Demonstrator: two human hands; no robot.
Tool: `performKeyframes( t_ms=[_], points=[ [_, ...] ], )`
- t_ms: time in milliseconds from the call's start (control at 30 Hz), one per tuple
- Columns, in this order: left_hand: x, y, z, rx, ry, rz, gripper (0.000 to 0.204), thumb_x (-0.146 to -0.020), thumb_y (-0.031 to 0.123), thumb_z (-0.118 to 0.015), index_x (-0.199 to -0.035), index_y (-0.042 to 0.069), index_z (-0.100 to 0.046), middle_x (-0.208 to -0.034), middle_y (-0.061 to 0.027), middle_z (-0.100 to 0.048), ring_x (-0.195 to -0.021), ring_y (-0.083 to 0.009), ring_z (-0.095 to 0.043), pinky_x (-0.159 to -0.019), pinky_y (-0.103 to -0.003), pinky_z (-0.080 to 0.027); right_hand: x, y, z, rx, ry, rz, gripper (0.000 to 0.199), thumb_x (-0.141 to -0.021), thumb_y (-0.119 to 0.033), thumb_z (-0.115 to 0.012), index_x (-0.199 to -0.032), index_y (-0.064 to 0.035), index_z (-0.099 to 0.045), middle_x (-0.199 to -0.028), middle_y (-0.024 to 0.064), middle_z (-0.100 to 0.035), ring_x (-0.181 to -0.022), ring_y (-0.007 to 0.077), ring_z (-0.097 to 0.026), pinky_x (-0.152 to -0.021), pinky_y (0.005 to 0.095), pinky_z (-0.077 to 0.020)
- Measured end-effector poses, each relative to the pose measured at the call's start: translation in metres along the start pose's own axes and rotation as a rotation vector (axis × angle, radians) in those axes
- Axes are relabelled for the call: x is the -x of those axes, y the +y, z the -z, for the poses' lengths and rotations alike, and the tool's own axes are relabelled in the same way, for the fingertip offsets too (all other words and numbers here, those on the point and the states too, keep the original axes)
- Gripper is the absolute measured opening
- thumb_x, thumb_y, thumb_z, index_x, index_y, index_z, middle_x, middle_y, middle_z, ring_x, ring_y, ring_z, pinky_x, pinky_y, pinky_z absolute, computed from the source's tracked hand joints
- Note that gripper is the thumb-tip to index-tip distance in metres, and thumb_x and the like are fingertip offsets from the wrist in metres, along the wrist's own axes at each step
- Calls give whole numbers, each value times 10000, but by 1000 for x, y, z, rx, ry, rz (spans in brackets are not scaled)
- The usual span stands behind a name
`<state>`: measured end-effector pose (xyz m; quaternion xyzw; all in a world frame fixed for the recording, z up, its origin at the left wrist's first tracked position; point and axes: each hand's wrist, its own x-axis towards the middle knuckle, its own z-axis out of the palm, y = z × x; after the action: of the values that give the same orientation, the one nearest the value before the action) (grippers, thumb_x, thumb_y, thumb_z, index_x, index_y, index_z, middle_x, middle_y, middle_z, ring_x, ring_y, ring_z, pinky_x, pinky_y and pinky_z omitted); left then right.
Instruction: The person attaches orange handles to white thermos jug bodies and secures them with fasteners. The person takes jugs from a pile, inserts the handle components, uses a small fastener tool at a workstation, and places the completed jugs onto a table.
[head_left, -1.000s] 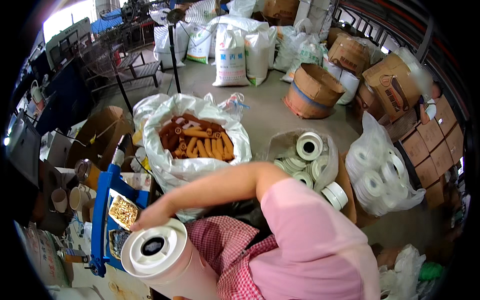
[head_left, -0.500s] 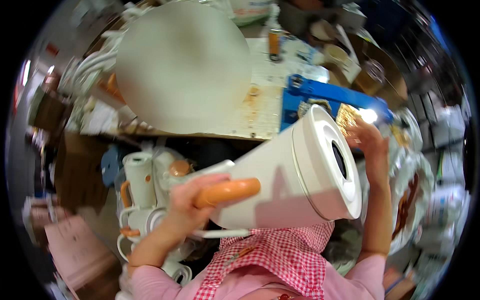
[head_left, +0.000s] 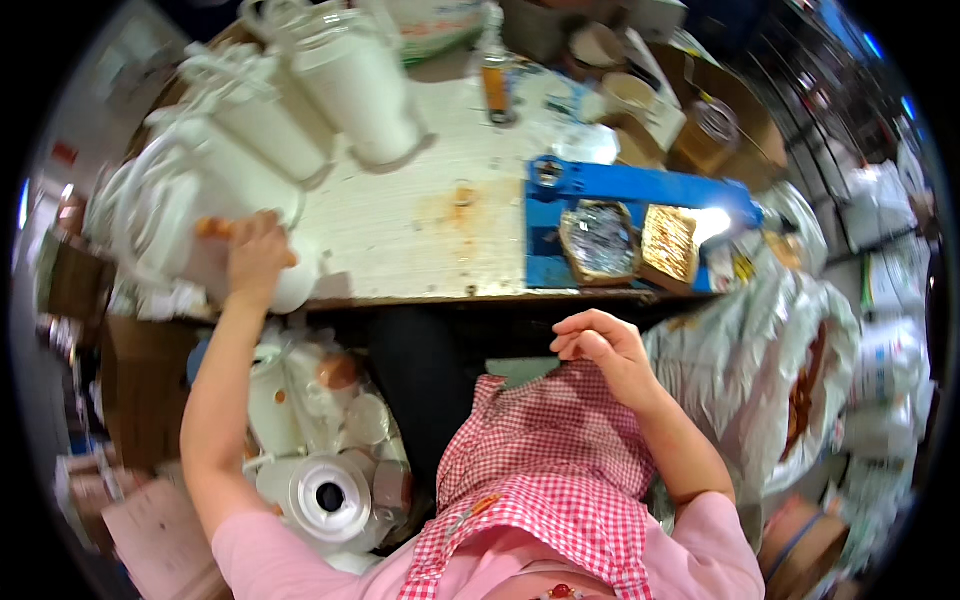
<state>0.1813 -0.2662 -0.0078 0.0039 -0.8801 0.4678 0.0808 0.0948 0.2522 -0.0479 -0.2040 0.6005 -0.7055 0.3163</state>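
At the workbench [head_left: 400, 230] edge, the left hand [head_left: 255, 255] clasps an orange tube [head_left: 212, 228] against a white spool [head_left: 190, 225]; the right hand [head_left: 600, 350] pinches the checked apron [head_left: 540, 450].

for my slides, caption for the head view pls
Left hand on a white cone at the worktable; right hand at checked apron.

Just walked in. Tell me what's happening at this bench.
A person in a pink top and red checked apron stands at a worn white worktable. The left hand rests on a large white yarn cone at the table's left edge, with an orange tube beside the fingers. The right hand is at the apron's top edge, holding nothing I can make out. More white cones stand further back, and a blue tray sits on the right.
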Motion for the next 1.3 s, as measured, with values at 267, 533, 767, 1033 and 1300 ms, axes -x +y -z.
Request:
performKeyframes(
  t_ms=[267,533,767,1033,1300],
  points=[
    [-21,31,73,380,-71,-44,468,-750,183,-754,-1201,127,-645,-1284,-102,-547,-1244,-276,-488,-1136,-503,-318,18,-53,72,239,553,241,82,-937,0,-590,-936,15,-670,-884,70,-675,-813,137,-629,-740,260,-499],
    [-134,141,112,1397,68,143,372,-830,181,-729,-1160,49,-619,-1128,-107,-637,-1013,-303,-606,-900,-386,-487,-33,-95,78,304,586,499,66,-968,-43,-627,-964,17,-654,-847,34,-669,-793,99,-616,-743,232,-494],
    [-313,238,59,1490,148,63,716,-798,300,-770,-1403,53,-477,-1366,-215,-552,-1189,-360,-596,-1051,-412,-457,-25,-43,56,315,473,312,24,-865,15,-658,-855,27,-676,-810,94,-682,-738,174,-647,-694,290,-506],
    [-363,277,65,1437,-153,-54,648,-714,298,-794,-1308,169,-568,-1245,-142,-591,-1132,-346,-619,-949,-436,-508,14,0,82,43,709,106,76,-960,-53,-645,-952,23,-647,-845,48,-622,-769,96,-587,-700,231,-466],
    [-332,186,86,1631,639,468,546,-631,4,-826,-1127,64,-604,-1081,-138,-624,-1028,-346,-622,-890,-385,-502,-19,-28,68,112,599,264,66,-954,-37,-631,-947,25,-651,-868,60,-645,-765,95,-596,-699,229,-479]
  ],
)
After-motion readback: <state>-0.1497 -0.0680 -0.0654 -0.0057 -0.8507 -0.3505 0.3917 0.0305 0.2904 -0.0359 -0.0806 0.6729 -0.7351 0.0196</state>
